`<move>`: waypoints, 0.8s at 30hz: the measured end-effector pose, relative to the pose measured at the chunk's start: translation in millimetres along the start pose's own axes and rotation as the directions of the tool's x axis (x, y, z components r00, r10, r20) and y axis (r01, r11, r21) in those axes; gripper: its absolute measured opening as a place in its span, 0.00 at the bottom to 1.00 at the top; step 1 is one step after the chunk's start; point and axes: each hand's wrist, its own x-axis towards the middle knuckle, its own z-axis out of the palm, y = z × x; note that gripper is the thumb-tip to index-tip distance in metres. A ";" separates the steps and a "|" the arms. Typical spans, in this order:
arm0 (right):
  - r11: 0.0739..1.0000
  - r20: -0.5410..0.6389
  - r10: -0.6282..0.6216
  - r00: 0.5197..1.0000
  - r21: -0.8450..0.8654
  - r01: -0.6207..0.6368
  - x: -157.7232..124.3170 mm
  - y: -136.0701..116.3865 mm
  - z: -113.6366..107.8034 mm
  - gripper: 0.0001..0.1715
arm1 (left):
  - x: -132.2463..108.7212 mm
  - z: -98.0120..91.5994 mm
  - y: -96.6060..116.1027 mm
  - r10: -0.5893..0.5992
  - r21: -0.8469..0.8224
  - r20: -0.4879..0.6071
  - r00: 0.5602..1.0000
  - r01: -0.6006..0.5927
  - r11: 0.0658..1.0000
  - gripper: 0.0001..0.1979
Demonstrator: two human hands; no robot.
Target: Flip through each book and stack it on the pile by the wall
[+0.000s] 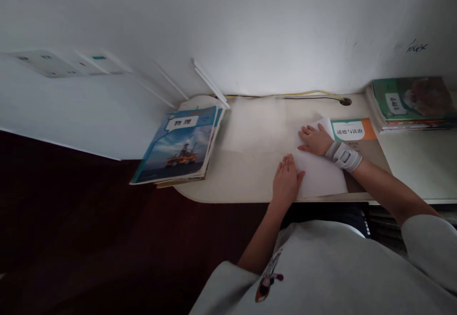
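Our white paper sheet lies flat near the front edge of the desk, right of centre, its far end and R side over a textbook. Our R hand sits palm down on the sheet's far part, fingers spread & pointing L, w/ nothing gripped. Our L hand is also open & flat, fingers pointing to the back of the desk, thumb side on the sheet's L edge, no grip on it. Hands are near each other but not touching. A grey wrist brace wraps our R wrist, just beside the textbook's green-&-orange title label. Grey sleeves come in from the bottom; one shows a small printed figure.

Further out, the cream desk has a physics textbook stack at its L end, overhanging the edge, w/ an oil rig on the cover. Another book stack sits in the back R corner. Yellow & black cables run along the back edge to a round grommet. White strips stand at the white wall, just behind the L stack.
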 end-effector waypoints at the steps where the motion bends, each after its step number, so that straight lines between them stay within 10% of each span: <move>1: 1.000 0.000 -0.007 1.000 -0.007 0.007 -1.0 0.5 -0.3 0.34 | -0.1 0.4 0.0 -0.005 -0.004 -0.009 1.000 0.005 1.000 0.27; 24: 0.989 0.049 -0.144 0.988 -0.018 0.145 -15.4 13.2 -1.2 0.35 | -4.4 -3.4 -8.6 -0.232 -0.314 -0.339 0.912 0.123 0.941 0.21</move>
